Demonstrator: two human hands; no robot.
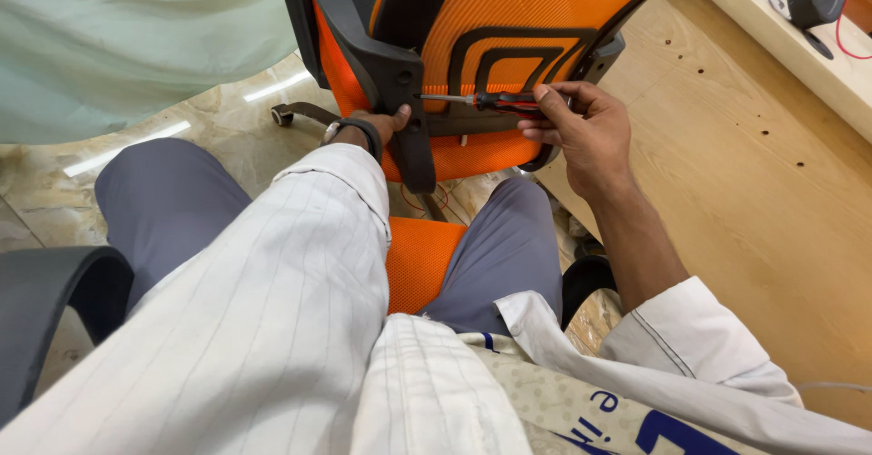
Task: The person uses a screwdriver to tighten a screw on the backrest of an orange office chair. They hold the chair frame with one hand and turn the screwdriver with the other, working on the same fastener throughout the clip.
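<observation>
An orange mesh chair back (509, 10) with black plastic frame stands in front of me, between my knees. My right hand (581, 123) grips a screwdriver (481, 101) with a red and black handle, held level, its metal tip against the black upright bracket (400, 83) of the chair back. My left hand (381, 126), with a dark watch on the wrist, holds that bracket from behind; most of its fingers are hidden by my white striped sleeve and the frame.
A wooden panel (745, 173) rises at the right, with red cables on a desk top (845, 64) above it. A black armrest (54, 301) curves at lower left. A pale green cloth (118, 37) hangs top left over a marble-pattern floor (218, 119).
</observation>
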